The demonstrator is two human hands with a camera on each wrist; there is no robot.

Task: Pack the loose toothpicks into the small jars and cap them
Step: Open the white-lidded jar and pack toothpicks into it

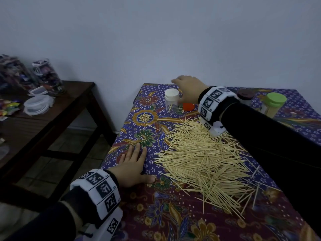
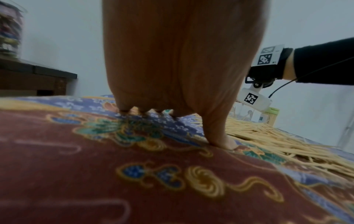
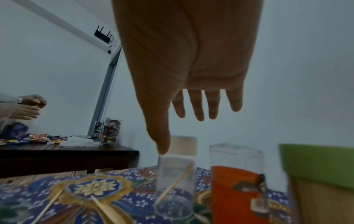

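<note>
A big heap of loose toothpicks [image 1: 205, 160] lies on the batik-covered table [image 1: 156, 214]. My left hand [image 1: 142, 159] rests flat on the cloth just left of the heap, fingers straight, holding nothing; the left wrist view shows its fingertips [image 2: 143, 111] touching the cloth. My right hand [image 1: 180, 84] reaches over the far edge with spread fingers [image 3: 199, 112], empty, above the jars. Below it stand a small clear jar with a white cap [image 1: 171, 101] and a toothpick inside [image 3: 175, 186], an uncapped clear jar [image 3: 237, 157] and an orange cap [image 1: 189, 106].
A green-lidded jar full of toothpicks [image 1: 274, 105] and a dark-lidded jar [image 1: 245, 98] stand at the far right. A dark wooden side table [image 1: 52, 108] to the left holds plastic containers and sweet jars. Another person's hands [image 3: 26, 107] work there. A wall backs the table.
</note>
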